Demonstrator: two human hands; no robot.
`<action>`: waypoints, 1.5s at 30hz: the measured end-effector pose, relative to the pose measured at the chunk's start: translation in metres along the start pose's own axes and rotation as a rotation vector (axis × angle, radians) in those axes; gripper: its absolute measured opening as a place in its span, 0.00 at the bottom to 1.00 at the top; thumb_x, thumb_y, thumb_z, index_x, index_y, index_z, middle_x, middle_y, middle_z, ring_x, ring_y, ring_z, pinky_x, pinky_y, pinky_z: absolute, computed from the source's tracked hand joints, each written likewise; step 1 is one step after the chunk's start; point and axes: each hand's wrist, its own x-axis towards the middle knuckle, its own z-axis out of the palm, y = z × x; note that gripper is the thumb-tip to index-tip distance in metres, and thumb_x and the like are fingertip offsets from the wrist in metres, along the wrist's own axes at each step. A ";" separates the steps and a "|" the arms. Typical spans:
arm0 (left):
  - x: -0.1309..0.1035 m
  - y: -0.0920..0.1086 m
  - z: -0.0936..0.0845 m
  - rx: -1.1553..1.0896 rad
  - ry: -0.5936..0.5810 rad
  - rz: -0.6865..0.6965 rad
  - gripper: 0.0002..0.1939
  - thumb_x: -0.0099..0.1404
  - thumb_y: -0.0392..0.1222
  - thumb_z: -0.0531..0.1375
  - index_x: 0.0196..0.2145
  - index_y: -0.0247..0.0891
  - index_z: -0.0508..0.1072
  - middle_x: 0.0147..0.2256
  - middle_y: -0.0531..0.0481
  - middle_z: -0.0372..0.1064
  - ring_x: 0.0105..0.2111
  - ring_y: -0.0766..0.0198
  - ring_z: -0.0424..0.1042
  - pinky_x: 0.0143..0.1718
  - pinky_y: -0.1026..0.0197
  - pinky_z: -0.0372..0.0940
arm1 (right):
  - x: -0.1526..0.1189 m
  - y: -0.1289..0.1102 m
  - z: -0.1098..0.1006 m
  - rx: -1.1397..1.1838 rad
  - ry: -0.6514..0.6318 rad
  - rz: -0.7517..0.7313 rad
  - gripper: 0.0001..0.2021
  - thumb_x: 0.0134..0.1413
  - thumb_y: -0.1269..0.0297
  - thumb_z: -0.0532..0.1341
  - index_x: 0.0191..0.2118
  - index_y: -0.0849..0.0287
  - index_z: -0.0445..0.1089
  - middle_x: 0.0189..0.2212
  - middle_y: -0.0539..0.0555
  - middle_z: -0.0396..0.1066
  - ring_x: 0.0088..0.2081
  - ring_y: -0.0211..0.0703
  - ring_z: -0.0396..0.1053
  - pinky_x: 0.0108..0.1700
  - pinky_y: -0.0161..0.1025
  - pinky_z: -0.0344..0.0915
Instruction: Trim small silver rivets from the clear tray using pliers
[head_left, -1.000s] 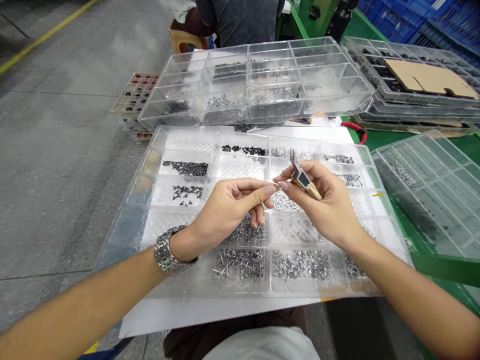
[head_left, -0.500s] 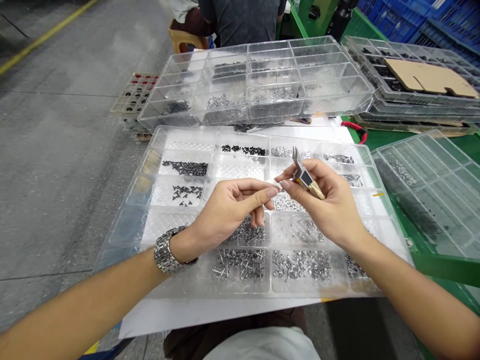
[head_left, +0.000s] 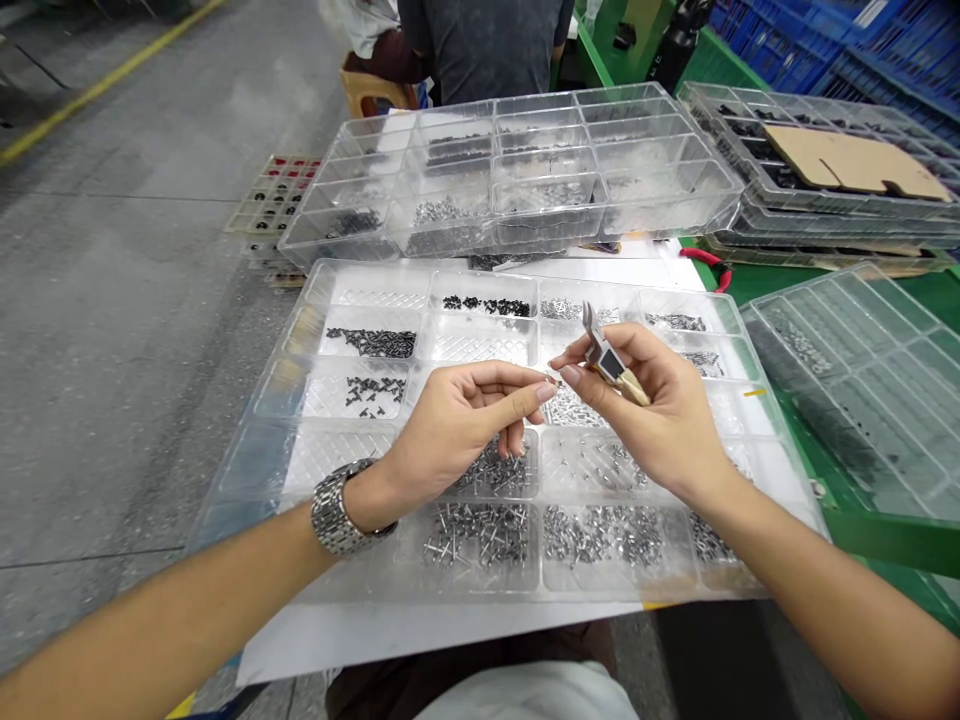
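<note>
My left hand (head_left: pixel 469 415) is closed in a pinch of thumb and forefinger, on something too small to make out. Close beside its fingertips, my right hand (head_left: pixel 652 400) holds small pliers (head_left: pixel 609 358) with their jaws pointing up and away; its thumb and forefinger are also pinched together. Both hands are above a clear compartment tray (head_left: pixel 480 346). Silver rivet-like pins (head_left: pixel 480 530) and short silver pieces (head_left: pixel 604 532) fill its near compartments, and black screw-like parts (head_left: pixel 375 343) lie in farther ones.
Behind stands another clear tray (head_left: pixel 544 150) of small parts. Stacked trays with a tan board (head_left: pixel 855 160) are at the back right, an upturned-looking clear tray (head_left: pixel 862 380) at the right. A person (head_left: pixel 484 45) sits beyond.
The view has shifted slightly, so the trays appear a little lower. The fingertips of both hands have moved slightly apart; the pliers remain in my right hand.
</note>
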 end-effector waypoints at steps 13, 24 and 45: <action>0.000 -0.002 -0.001 0.008 -0.028 0.036 0.16 0.63 0.43 0.80 0.47 0.37 0.86 0.28 0.53 0.79 0.23 0.67 0.76 0.23 0.68 0.71 | -0.001 -0.003 0.002 -0.031 0.021 -0.014 0.10 0.67 0.71 0.74 0.48 0.51 0.79 0.43 0.50 0.84 0.45 0.45 0.83 0.55 0.46 0.83; -0.001 -0.001 -0.005 0.048 -0.034 0.091 0.16 0.76 0.53 0.70 0.41 0.36 0.85 0.31 0.51 0.76 0.26 0.68 0.76 0.25 0.67 0.72 | -0.002 -0.001 0.000 -0.051 -0.014 -0.031 0.09 0.68 0.70 0.74 0.49 0.51 0.79 0.44 0.49 0.84 0.45 0.43 0.83 0.54 0.43 0.82; -0.001 -0.005 -0.001 0.063 0.000 0.076 0.10 0.68 0.45 0.77 0.43 0.37 0.87 0.27 0.54 0.75 0.23 0.71 0.71 0.24 0.69 0.70 | -0.004 -0.002 0.001 -0.061 -0.009 -0.045 0.10 0.68 0.71 0.74 0.50 0.51 0.79 0.44 0.48 0.85 0.45 0.41 0.84 0.53 0.41 0.82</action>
